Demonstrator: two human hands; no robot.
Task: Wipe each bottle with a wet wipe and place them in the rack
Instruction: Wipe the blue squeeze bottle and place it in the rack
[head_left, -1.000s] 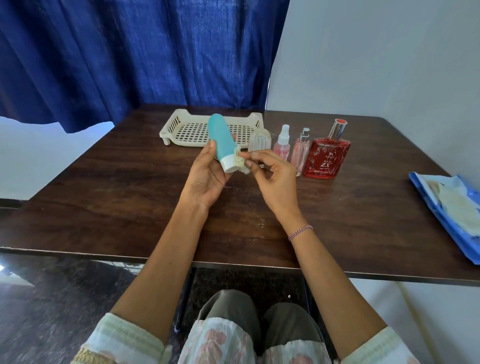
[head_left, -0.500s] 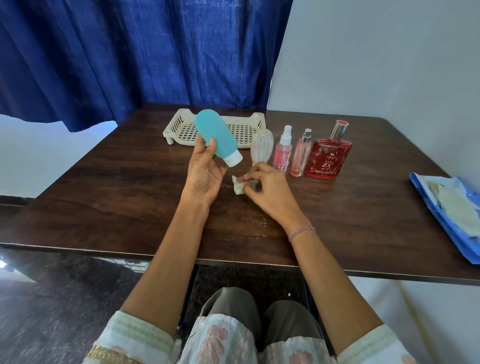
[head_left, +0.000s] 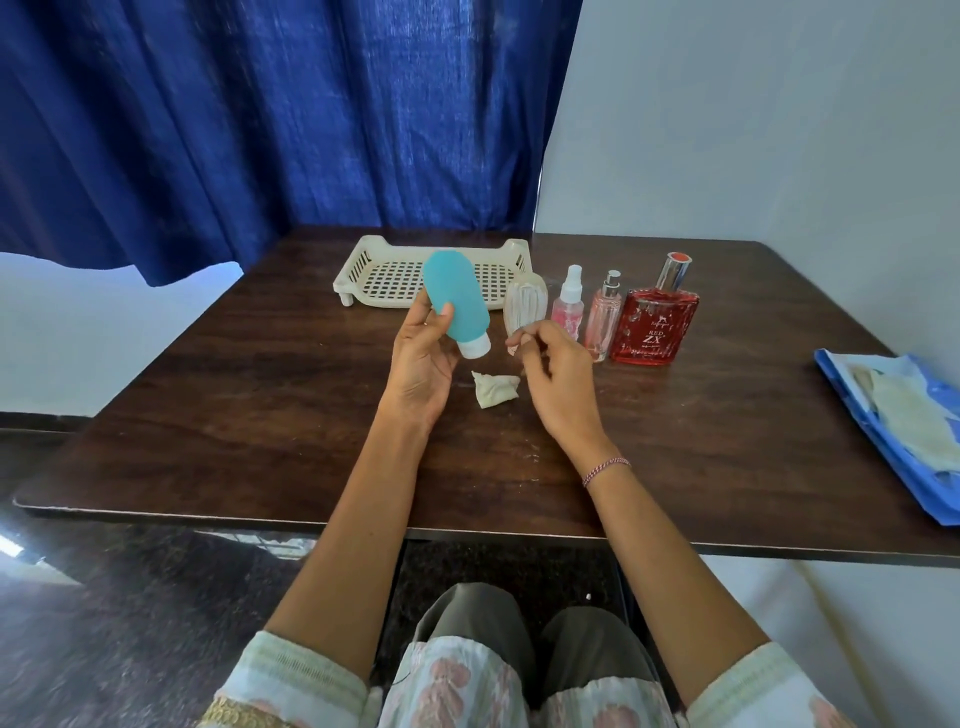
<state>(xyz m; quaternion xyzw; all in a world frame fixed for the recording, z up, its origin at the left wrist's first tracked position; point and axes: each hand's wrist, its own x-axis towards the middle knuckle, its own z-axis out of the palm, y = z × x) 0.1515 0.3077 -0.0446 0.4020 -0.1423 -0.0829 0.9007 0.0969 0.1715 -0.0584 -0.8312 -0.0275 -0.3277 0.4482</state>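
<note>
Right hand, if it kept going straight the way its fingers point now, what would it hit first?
Most likely the clear ribbed bottle, standing just past the fingertips of the right hand; the white rack lies behind it. Depth is unclear, so they may already be near touching.

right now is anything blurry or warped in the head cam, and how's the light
Head view: the wide lens bows the near edge of the table; the right hand is smeared at its fingertips, while the left hand and its teal bottle are sharp; soft daylight, a dull sheen on the wood, no hard shadows; the label on the red bottle reads clearly.
</note>
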